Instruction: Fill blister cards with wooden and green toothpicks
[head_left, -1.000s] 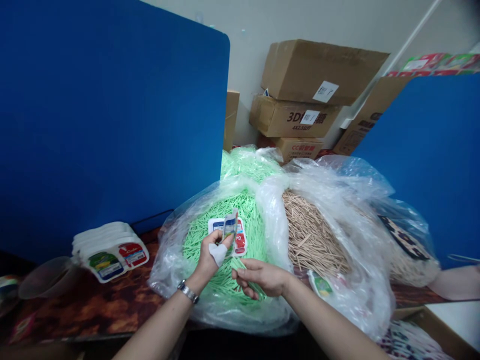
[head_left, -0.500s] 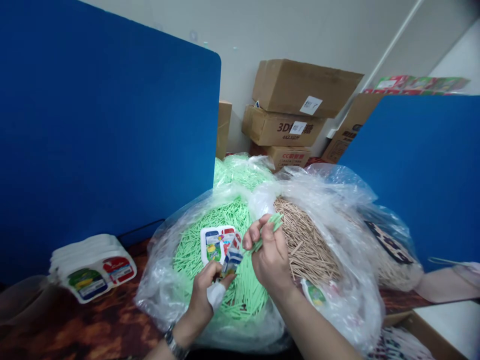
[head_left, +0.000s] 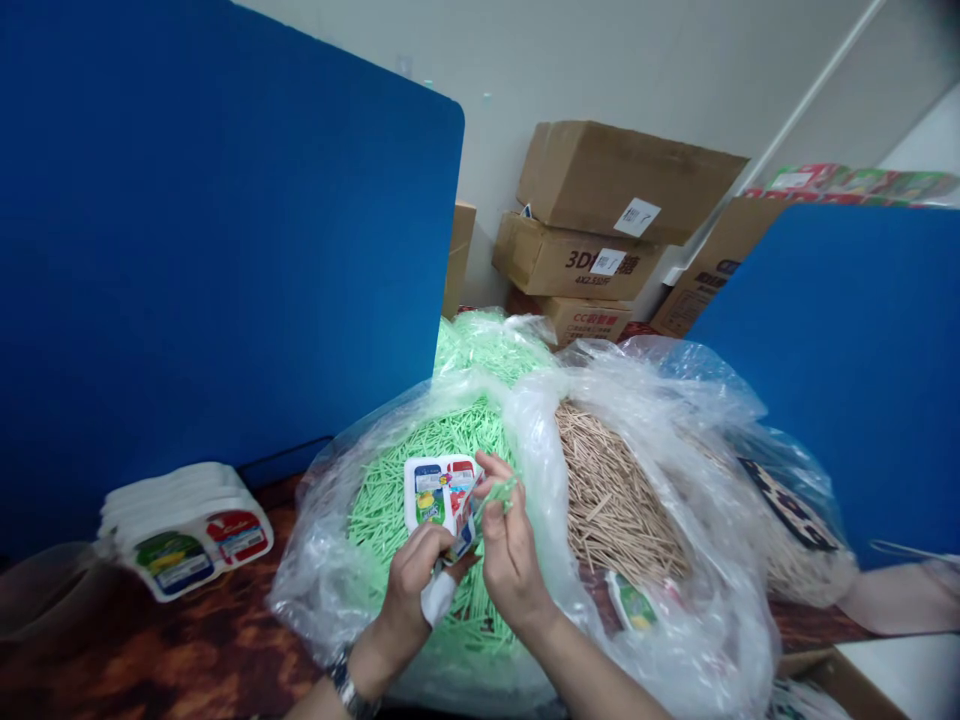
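My left hand (head_left: pixel 409 590) is closed around a small printed packet (head_left: pixel 465 528) in blue, white and red, held over a pile of thin green sticks (head_left: pixel 386 490). Something white (head_left: pixel 437 598) wraps or sits by its fingers. My right hand (head_left: pixel 514 570) pinches a few short green sticks (head_left: pixel 501 492) right beside the packet's upper end; whether their tips are inside it I cannot tell. Behind the packet, a white-edged printed pack (head_left: pixel 426 486) with lemon and red pictures lies on the pile. A clear plastic bag (head_left: pixel 315 570) surrounds the green sticks.
On the right, another clear bag (head_left: pixel 712 480) holds brown sticks (head_left: pixel 615 490). Stacked printed packs (head_left: pixel 187 540) lie on the left of the table (head_left: pixel 202 660). Blue partitions (head_left: pixel 225 250) flank both sides. Cardboard boxes (head_left: pixel 630 185) are piled at the back.
My right hand has moved left and slightly down, bringing the green sticks to the packet. The packet in my left hand is turned more upright. The whole view has shifted slightly.
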